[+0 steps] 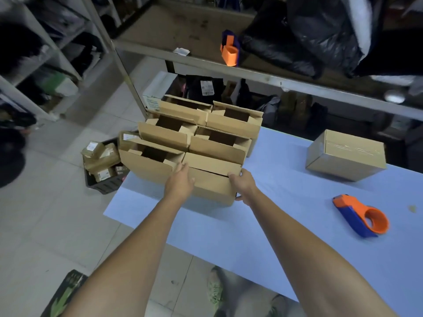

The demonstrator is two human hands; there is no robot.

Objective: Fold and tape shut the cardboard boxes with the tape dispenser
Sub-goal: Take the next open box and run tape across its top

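The left grip [179,183] and right grip [244,185] flank the nearest box [212,186] on the tabletop [274,225]. Open boxes [219,143] stand behind them; the tape dispenser [360,216] lies to their right.

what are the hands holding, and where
The nearest cardboard box: the left hand rests on its top left edge, the right hand grips its top right corner.
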